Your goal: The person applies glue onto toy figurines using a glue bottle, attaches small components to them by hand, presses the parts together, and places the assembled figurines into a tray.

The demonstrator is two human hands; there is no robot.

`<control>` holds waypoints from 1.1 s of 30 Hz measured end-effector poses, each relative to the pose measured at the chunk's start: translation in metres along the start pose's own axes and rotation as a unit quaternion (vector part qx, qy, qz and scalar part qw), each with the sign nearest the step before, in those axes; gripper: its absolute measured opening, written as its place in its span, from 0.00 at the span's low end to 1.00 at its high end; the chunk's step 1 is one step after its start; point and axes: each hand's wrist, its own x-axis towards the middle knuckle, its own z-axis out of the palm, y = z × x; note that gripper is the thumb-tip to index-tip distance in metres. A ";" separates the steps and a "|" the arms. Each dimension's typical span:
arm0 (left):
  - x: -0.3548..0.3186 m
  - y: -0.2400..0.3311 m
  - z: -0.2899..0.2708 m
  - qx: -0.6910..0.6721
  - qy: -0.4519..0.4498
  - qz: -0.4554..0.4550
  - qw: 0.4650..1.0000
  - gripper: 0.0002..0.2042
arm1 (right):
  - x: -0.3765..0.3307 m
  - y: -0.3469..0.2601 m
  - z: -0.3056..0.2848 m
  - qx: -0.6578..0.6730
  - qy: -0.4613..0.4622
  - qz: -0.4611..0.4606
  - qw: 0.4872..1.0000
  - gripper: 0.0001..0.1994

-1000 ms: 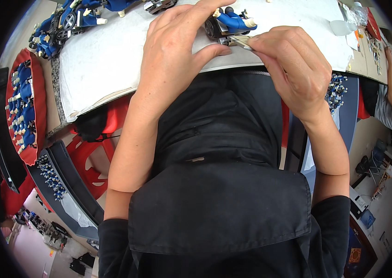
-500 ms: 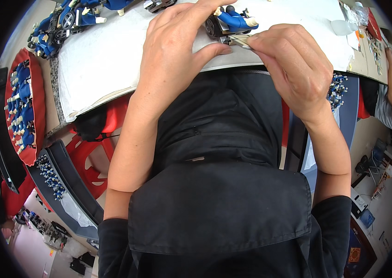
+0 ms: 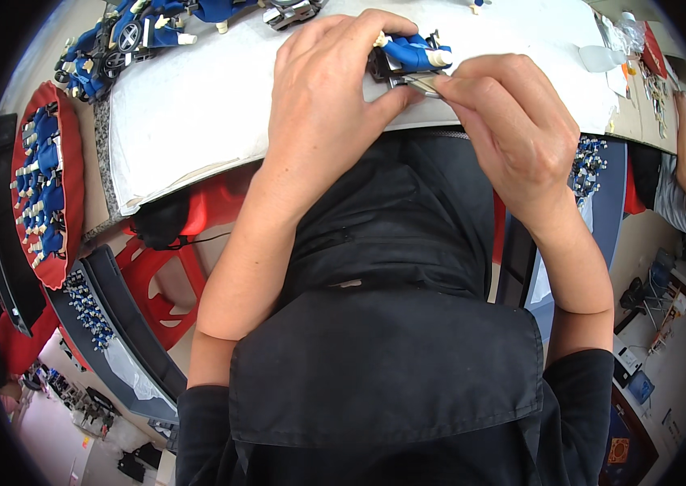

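My left hand [image 3: 322,85] is closed round a blue toy figure [image 3: 414,53] with cream ends and dark, wheel-like parts, held just above the paper near the table's front edge. Its thumb presses low on the toy, and the fingers hide its left side. Pinched in my right hand [image 3: 521,121] is a slim, pale metal tool [image 3: 424,83] resembling tweezers. The tool's tip meets the underside of the toy, next to my left thumb. Exactly what the tip touches is too small to make out.
White paper [image 3: 189,113] covers the table. Several blue toys [image 3: 128,40] with wheels lie at the back left. Further left is a red tray [image 3: 71,194] of toy parts. Grey bins [image 3: 112,300] with small parts flank me. A plastic bottle [image 3: 602,58] lies at right.
My left hand and the toy have shifted slightly right and down in the picture. The toy has turned a little, and the tool stays against its underside.
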 end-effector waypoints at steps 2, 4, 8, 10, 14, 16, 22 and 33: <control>0.002 0.002 0.004 -0.018 0.024 0.007 1.000 0.19 | -0.008 0.013 0.007 -0.009 0.051 -0.047 0.998 0.10; 0.000 0.003 0.005 -0.024 0.030 0.008 0.999 0.19 | -0.008 0.014 0.008 -0.008 0.052 -0.048 0.997 0.10; -0.001 0.000 0.005 -0.015 -0.028 -0.020 0.999 0.23 | -0.007 0.013 0.008 -0.001 0.047 -0.050 0.998 0.10; -0.001 0.001 0.007 -0.023 -0.013 -0.018 1.000 0.20 | -0.006 0.013 0.007 0.002 0.041 -0.045 0.998 0.10; -0.002 0.005 0.005 -0.022 -0.023 -0.046 0.998 0.20 | 0.000 0.011 0.001 0.010 -0.005 -0.034 0.999 0.10; -0.003 0.005 0.005 -0.024 -0.026 -0.054 0.998 0.20 | 0.005 0.009 -0.003 0.020 -0.027 -0.021 0.999 0.09; 0.003 0.002 0.000 -0.029 -0.038 -0.039 0.998 0.19 | 0.018 0.010 -0.009 0.068 -0.084 0.017 0.994 0.06; 0.007 0.003 0.005 -0.093 -0.055 -0.110 0.988 0.18 | 0.016 0.006 -0.015 0.059 -0.066 0.020 0.996 0.08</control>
